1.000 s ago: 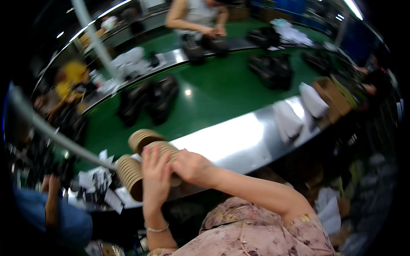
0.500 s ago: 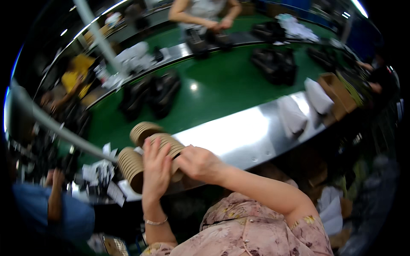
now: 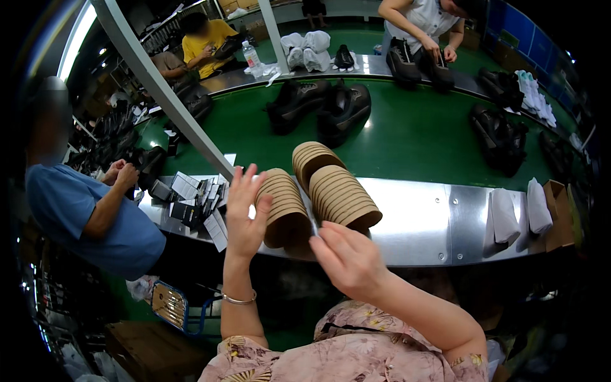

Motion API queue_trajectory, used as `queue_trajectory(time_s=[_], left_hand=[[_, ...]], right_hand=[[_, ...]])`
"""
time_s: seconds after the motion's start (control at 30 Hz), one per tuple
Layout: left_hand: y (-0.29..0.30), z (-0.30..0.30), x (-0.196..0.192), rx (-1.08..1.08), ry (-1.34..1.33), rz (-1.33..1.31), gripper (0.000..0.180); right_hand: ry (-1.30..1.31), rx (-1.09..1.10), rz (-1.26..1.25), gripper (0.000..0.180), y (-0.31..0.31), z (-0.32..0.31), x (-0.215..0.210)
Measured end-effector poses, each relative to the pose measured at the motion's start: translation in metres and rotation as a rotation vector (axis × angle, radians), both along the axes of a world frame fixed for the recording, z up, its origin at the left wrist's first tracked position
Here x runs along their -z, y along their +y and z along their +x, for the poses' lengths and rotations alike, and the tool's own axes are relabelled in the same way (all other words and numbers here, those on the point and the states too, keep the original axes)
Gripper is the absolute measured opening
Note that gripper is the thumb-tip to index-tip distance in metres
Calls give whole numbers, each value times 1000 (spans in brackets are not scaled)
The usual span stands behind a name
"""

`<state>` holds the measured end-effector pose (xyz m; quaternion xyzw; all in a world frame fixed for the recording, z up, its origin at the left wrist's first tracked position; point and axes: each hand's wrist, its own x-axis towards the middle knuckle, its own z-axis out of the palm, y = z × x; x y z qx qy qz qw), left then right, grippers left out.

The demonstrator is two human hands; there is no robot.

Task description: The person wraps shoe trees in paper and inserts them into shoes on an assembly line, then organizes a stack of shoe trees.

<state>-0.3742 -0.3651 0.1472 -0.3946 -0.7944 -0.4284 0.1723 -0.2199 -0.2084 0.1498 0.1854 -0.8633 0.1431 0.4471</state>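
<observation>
Curved brown cardboard pieces stand nested in a left stack (image 3: 280, 197), a right stack (image 3: 344, 194) and a back stack (image 3: 313, 159) on the metal edge of the bench. My left hand (image 3: 245, 213) is open, fingers raised and spread, at the left side of the left stack; its thumb overlaps the cardboard, and I cannot tell whether it touches. My right hand (image 3: 350, 258) is closed in a pinch just in front of the right stack. A thin pale sliver shows at its fingertips, in the gap between stacks, too small to name.
Dark shoes (image 3: 344, 111) sit in pairs on the green belt (image 3: 407, 137). Left lie small cards and booklets (image 3: 197, 197), beside a person in blue (image 3: 95, 216). A grey post (image 3: 165, 89) slants past them. White wrapped bundles (image 3: 504, 216) and a cardboard box (image 3: 560, 216) stand right.
The view has swung left, so everything sits further right in it. My left hand has lifted off the cardboard and spread its fingers. My right hand has drawn back toward me.
</observation>
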Motion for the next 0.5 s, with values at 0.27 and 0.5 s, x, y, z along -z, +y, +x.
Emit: queue_trajectory(time_s=[0.27,0.5], left_hand=[[2,-7,24,192,-197,-178,37],[-2,-9,23,185,-246,-181,39]], right_hand=[[-141,241,94,11,-28,-69,17],[-162,195,86,10,-33,-69,21]])
